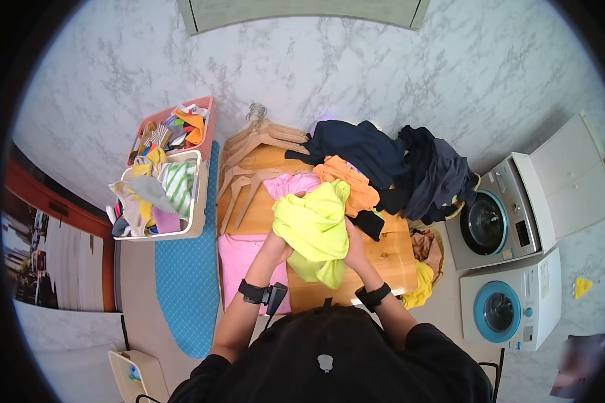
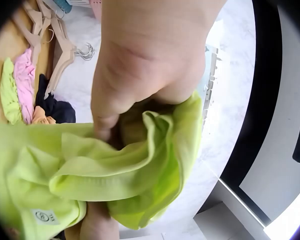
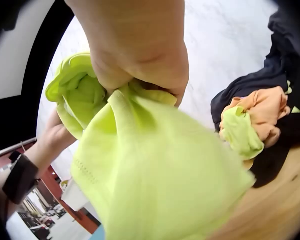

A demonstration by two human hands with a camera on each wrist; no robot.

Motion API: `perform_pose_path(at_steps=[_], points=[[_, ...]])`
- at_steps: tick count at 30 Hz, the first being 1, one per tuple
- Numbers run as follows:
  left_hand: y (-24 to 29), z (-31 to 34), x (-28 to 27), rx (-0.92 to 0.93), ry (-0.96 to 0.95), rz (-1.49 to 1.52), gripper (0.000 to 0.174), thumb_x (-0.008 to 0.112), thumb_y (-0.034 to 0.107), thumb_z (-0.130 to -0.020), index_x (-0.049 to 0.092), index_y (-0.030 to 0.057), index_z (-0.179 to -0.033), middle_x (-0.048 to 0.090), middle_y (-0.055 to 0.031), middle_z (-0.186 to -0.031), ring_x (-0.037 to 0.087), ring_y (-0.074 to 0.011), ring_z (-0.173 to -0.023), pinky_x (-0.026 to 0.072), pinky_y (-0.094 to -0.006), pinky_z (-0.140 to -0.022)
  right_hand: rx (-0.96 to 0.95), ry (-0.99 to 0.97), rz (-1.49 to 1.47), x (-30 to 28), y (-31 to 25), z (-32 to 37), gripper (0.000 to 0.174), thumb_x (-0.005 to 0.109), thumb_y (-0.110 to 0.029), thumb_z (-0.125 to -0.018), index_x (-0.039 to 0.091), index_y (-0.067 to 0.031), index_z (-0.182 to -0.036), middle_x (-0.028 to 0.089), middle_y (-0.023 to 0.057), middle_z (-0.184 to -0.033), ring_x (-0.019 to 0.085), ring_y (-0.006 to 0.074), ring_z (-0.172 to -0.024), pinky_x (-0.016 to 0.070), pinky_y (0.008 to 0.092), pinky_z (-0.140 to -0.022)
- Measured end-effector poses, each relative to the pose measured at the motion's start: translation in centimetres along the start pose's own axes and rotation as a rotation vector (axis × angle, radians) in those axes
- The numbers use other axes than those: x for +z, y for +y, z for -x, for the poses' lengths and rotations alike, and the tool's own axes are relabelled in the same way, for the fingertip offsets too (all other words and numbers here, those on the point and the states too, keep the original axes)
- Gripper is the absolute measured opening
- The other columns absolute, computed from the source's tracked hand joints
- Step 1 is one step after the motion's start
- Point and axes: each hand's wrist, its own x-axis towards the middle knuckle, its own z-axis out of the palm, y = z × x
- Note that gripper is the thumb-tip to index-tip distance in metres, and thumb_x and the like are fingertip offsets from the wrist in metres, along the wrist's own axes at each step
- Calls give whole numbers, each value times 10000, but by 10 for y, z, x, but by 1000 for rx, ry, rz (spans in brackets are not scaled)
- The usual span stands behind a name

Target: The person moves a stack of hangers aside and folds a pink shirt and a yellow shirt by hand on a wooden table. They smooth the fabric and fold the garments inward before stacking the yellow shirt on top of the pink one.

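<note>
A lime-yellow garment [image 1: 312,225] hangs bunched between both hands over the wooden table [image 1: 390,275]. My left hand [image 2: 145,75] grips it near an opening, its fingertips hidden in the folds. From the other side my right hand [image 3: 140,70] holds the cloth gathered under its fingers, and a wide part of the garment [image 3: 155,170] drapes below. A small white label [image 2: 44,216] shows on the cloth in the left wrist view. On the table by my left forearm lies a pink garment [image 1: 238,265] spread flat.
Wooden hangers [image 1: 259,138] lie at the table's back left. Dark clothes [image 1: 356,151] and an orange garment [image 1: 349,185] are heaped at the back right. Left of the table, a white basket [image 1: 198,201] and a pink basket [image 1: 208,127] hold clothes. Two washing machines [image 1: 528,201] stand right.
</note>
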Motion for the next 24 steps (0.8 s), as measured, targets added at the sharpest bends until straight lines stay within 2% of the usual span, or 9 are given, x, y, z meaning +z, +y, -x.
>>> perform_pose_path(at_steps=[2,6,10,12,13,16,18,21,24], points=[[1,5,-22,-40,97,-61,378,465,265,-966,438,43,-1271,568,-79,-1195,597,-184,-1037,511,-303,-859,23,50,-20,-2,-3,3,341,675,-51,-764,618,-20,-1099,674,73,-973,628,147,-917,471,276,-824],[7,12,-71,-84,307,-185,329,505,173,-938,455,40,-1235,576,-104,-1159,601,-193,-1016,516,-294,-849,122,71,83,-26,31,15,196,610,0,-778,657,0,-968,682,75,-919,638,143,-842,486,271,-769],[-7,18,-99,-73,342,-193,334,567,51,-860,480,25,-1180,585,-116,-1128,605,-195,-992,521,-285,-813,233,215,-198,-32,40,28,209,549,34,-817,647,15,-1001,656,30,-841,603,96,-778,481,241,-699],[-3,16,-100,48,317,-827,341,600,-32,-775,533,27,-1105,624,-80,-1037,624,-163,-926,515,-276,-757,187,334,-133,-37,43,28,196,544,29,-823,644,21,-992,652,32,-837,597,93,-774,477,241,-691],[0,18,-97,48,315,-828,341,600,-32,-775,533,27,-1105,624,-80,-1037,624,-163,-926,515,-276,-757,145,451,-65,-43,47,29,184,539,23,-829,641,28,-982,649,33,-832,590,90,-769,472,242,-683],[1,24,-100,47,284,-1253,292,586,-75,-722,599,17,-1000,666,-108,-914,657,-217,-839,504,-308,-717,123,512,75,-62,51,27,188,537,-40,-851,640,39,-987,653,46,-838,580,92,-763,462,245,-668],[-11,22,-130,252,188,-1554,217,539,-72,-736,623,-2,-923,661,-184,-834,656,-333,-795,499,-373,-711,199,615,34,-71,54,24,215,559,-101,-852,640,51,-979,647,40,-805,576,95,-721,453,245,-646],[-18,23,-152,197,236,-1638,206,484,-58,-766,625,-23,-913,627,-262,-850,615,-413,-850,491,-421,-725,413,669,-80,-89,45,23,227,580,-114,-835,642,52,-977,646,37,-796,571,97,-693,450,246,-636],[-15,22,-150,207,218,-1655,174,460,-24,-799,602,-29,-900,618,-271,-814,607,-429,-830,486,-443,-720,354,649,3,-105,47,29,211,604,-123,-809,644,40,-936,632,25,-772,566,92,-697,448,251,-633]])
